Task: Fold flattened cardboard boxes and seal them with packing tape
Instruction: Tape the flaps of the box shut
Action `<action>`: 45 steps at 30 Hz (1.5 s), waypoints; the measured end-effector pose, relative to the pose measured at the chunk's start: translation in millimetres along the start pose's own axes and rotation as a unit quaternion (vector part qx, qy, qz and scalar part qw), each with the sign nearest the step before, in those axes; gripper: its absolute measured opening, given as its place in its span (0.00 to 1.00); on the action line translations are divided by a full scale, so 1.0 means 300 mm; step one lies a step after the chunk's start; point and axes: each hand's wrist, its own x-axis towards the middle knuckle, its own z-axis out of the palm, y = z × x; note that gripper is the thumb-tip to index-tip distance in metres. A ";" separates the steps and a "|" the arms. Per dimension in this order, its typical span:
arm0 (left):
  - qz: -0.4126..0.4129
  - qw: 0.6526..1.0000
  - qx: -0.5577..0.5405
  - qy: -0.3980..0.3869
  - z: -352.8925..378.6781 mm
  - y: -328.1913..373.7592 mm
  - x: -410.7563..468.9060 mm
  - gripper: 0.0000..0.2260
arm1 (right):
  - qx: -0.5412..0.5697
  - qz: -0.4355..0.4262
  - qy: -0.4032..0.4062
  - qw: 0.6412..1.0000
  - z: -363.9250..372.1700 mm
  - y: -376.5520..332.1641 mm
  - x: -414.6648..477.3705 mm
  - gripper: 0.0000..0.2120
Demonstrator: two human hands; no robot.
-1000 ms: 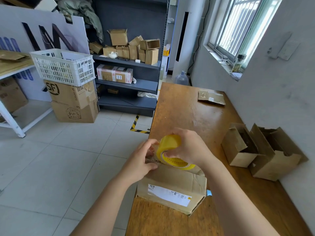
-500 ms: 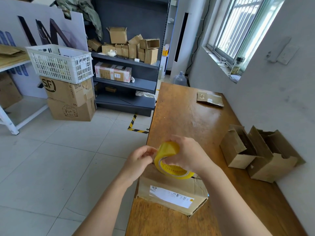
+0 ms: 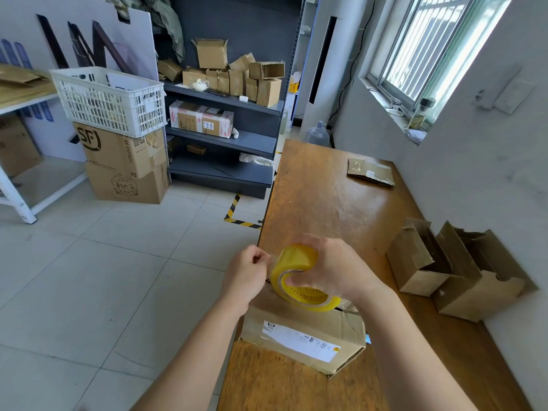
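Note:
A folded cardboard box with a white label lies on the near left part of the wooden table. Just above it my right hand grips a yellow roll of packing tape, fingers through its core. My left hand pinches the clear loose end of the tape at the roll's left side. Both hands hover over the box's top left edge.
Two open-topped cardboard boxes stand against the right wall. A flattened cardboard box lies at the table's far end. To the left are tiled floor, stacked cartons with a white basket, and dark shelves holding small boxes.
Both hands and the tape roll have risen slightly above the box. My left hand has shifted left, drawing a short length of tape off the roll.

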 end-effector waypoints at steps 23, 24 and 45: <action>-0.015 0.993 0.106 0.039 -0.037 -0.078 0.052 0.05 | -0.007 0.001 0.018 1.000 -0.001 0.023 -0.010 0.19; -0.016 0.993 0.114 0.041 -0.035 -0.080 0.049 0.05 | -0.013 0.004 0.015 1.000 -0.005 0.023 -0.010 0.19; -0.074 0.996 0.049 0.019 -0.036 -0.209 0.083 0.07 | -0.115 -0.033 -0.051 0.992 -0.008 -0.027 0.010 0.23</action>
